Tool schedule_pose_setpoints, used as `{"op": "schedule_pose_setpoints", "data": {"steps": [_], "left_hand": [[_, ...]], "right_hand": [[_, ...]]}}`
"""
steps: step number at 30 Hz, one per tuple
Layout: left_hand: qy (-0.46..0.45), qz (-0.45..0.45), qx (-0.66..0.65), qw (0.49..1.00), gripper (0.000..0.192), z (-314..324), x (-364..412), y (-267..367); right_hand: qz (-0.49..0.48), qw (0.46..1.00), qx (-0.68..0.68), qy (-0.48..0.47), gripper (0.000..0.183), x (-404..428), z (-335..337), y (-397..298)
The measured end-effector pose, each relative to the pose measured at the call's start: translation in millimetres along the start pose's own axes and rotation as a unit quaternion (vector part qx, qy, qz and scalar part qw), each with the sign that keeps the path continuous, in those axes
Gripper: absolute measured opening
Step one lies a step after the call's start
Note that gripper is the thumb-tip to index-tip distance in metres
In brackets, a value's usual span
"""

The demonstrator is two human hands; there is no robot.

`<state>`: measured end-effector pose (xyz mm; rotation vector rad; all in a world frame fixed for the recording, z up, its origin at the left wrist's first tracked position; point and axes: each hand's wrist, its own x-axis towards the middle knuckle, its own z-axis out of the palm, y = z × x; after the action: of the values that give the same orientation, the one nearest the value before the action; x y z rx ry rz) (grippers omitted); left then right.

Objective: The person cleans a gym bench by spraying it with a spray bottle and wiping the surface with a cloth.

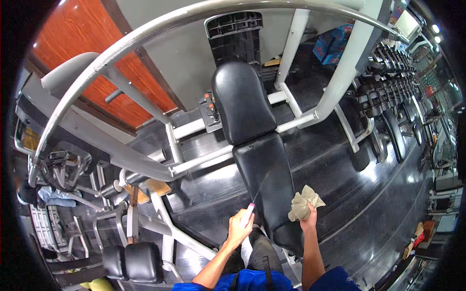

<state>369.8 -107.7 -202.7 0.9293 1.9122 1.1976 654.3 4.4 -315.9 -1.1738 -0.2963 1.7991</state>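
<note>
My left hand (pixel 240 226) is closed around a slim white tool with a pink collar (pixel 250 209). A thin dark shaft seems to reach from it over the seat pad; whether it is a screwdriver I cannot tell. In my right hand (pixel 309 218) is a crumpled beige cloth (pixel 305 203), held just right of the bench. Before me lies a weight bench with a black padded seat (pixel 267 174) and a black backrest (pixel 243 102). Small marks show on the upper part of the seat pad.
A curved metal bar (pixel 145 34) arches over the bench, joined to a grey machine frame (pixel 338 83). Dumbbell racks (pixel 386 91) stand at the right. A black two-part pad (pixel 143 262) is at lower left, and a blue box (pixel 331 44) lies near the wall.
</note>
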Motion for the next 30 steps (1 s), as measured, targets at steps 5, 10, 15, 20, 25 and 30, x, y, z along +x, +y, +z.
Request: {"op": "schedule_pose_setpoints", "data": {"steps": [5, 10, 15, 20, 25, 30], "left_hand": [[0.116, 0.022, 0.025, 0.993, 0.009, 16.6, -28.4, -20.1], [0.122, 0.031, 0.027, 0.992, 0.007, 24.5, -55.3, -21.4], [-0.008, 0.018, 0.034, 0.999, 0.008, 44.1, -69.4, -28.1], [0.044, 0.010, 0.045, 0.998, 0.007, 52.4, -80.2, -33.3], [0.094, 0.009, 0.022, 0.995, 0.006, 52.5, -73.8, -34.9], [0.101, 0.027, 0.030, 0.994, 0.003, 53.6, -63.5, -36.9]], "right_hand": [[0.005, 0.999, -0.002, 0.032, 0.053, 1.7, -15.4, -14.4], [0.005, 1.000, 0.006, 0.006, 0.052, 6.9, -19.5, -24.1], [0.010, 0.999, 0.009, 0.033, 0.052, 20.1, -28.8, -29.9], [-0.008, 1.000, 0.001, 0.018, 0.050, 46.6, -19.4, -31.1], [-0.057, 0.997, -0.056, 0.020, 0.047, 117.3, 46.8, -14.3], [-0.383, 0.793, -0.470, -0.054, 0.032, 172.1, 171.6, 39.4]]}}
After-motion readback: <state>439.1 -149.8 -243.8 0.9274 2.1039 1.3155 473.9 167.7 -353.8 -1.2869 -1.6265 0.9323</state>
